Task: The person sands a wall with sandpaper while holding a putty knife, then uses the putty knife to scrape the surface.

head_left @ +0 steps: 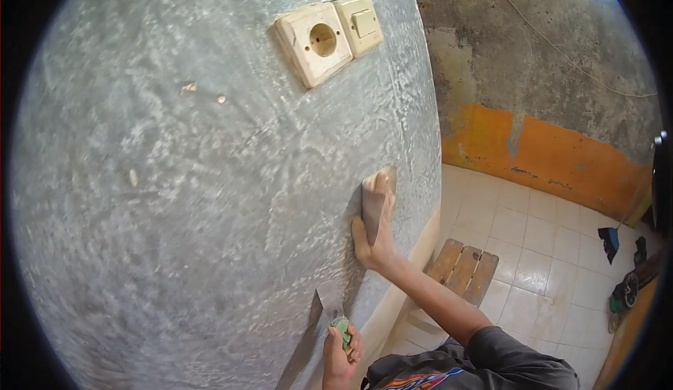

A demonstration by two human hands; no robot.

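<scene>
My right hand (378,239) presses a piece of sandpaper (374,213) against the grey wall (210,194), low and near its right-hand corner. The brownish sheet is folded about the fingers, and part of it shows over them. Below, close to the wall, my left hand (340,358) is closed around the green handle of a putty knife (331,309). Its flat metal blade points up and to the left. The wall surface is rough and streaked, with small pale chips in it.
Above my hands, a cream socket (319,43) and a light switch (362,24) stick out from the wall. A wooden slatted stool (463,271) stands on the tiled floor (533,271) to the right. Farther back is a grey and orange wall (554,148) with a loose cable.
</scene>
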